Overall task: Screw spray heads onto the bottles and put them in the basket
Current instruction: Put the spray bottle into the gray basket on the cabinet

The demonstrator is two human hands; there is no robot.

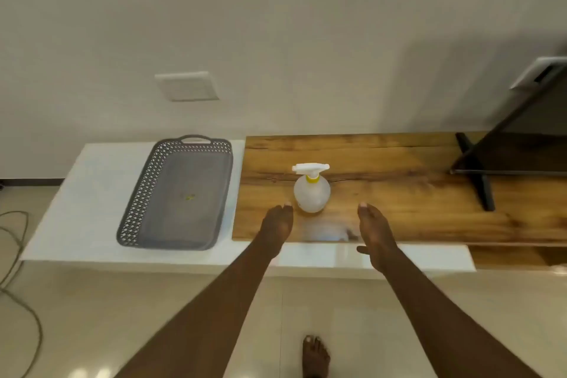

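The bottle (pixel 312 196) stands upright on the wooden top (pixel 399 209), near its left end and towards the front edge. Its long axis is vertical. The spray head (pixel 310 167) sits on the neck above a yellow collar (pixel 313 178), lying crosswise, level with the wall behind; the frame is too soft for me to say which end is the nozzle. Whether the collar is fully tightened cannot be confirmed from here.

Progress, as I judge it: the head appears mounted, so the screwing step looks done or nearly done for this bottle. The basket (pixel 181 193), grey and perforated, lies on the white surface (pixel 92 193) to the left, apart from the bottle, and holds no bottle; only a small yellowish speck shows on its floor. The transfer remains. No other bottles or loose heads are visible.

My left hand (pixel 276 225) and right hand (pixel 376 233) flank the bottle on either side, fingers extended and relaxed, holding nothing. The left fingertips are just beside the bottle's base; contact is not evident.
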